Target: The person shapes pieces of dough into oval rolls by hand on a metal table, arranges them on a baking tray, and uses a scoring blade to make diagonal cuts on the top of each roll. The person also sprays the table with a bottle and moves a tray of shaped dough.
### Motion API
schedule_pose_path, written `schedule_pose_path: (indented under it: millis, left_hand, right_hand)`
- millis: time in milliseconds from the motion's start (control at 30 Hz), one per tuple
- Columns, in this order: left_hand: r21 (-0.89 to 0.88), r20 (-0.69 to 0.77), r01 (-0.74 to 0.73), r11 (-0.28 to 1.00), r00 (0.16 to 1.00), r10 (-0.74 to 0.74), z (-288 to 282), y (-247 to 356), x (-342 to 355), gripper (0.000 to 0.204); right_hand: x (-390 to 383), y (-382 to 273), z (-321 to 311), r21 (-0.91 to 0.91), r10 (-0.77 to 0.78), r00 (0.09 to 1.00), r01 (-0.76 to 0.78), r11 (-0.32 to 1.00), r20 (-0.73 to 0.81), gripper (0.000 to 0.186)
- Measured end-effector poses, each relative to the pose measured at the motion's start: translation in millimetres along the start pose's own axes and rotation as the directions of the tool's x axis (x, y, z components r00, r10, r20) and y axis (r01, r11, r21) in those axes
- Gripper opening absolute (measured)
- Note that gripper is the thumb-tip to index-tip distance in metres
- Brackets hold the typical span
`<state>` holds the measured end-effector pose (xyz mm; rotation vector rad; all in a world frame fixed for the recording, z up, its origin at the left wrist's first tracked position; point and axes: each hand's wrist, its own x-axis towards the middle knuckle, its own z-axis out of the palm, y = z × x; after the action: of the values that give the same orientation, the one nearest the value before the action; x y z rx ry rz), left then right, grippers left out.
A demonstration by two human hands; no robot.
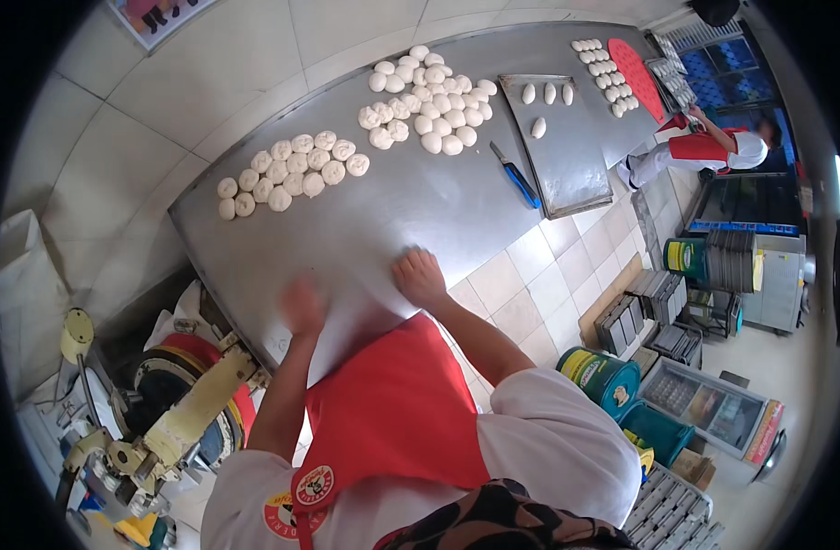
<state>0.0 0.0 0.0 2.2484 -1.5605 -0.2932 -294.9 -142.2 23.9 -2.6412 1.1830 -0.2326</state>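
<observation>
Head view: the dough balls (297,162) sit upper left and top centre on the table (365,220); shaping likely wants light, even palm pressure. The right hand (420,277), at centre, is back-up, fingers close together; the left hand (303,307), left of it, blurs, its spread unclear. I cannot tell whether either pinches anything.

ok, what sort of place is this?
Most likely a bakery's work area: clusters of pale dough balls on a long metal table, plus a flat metal tray holding a few shaped dough pieces.
</observation>
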Motion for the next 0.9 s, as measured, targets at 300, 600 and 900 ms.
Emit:
schedule_pose_path:
  millis: [300,600,900]
  left_hand:
    - [0.165,-0.256,-0.04,0.985,0.963,0.082,-13.6,23.5,95.3,0.036]
    - [-0.273,0.031,0.044,0.961,0.999,-0.037,-15.5,20.7,-30.3,0.056]
    - [0.333,-0.046,0.025,0.942,0.999,-0.01,-21.9,45.4,104.2,0.057]
  right_hand:
    - [101.2,-5.1,-37.3,-0.09,0.058,0.982,-0.075,0.993,-0.182,0.047]
    - [-25.8,-22.4,4.4,0.048,0.087,0.995,-0.085,0.995,-0.046,0.055]
    - [112.2,-8.4,-11.1,-0.227,0.081,0.993,-0.099,0.969,-0.087,0.061]
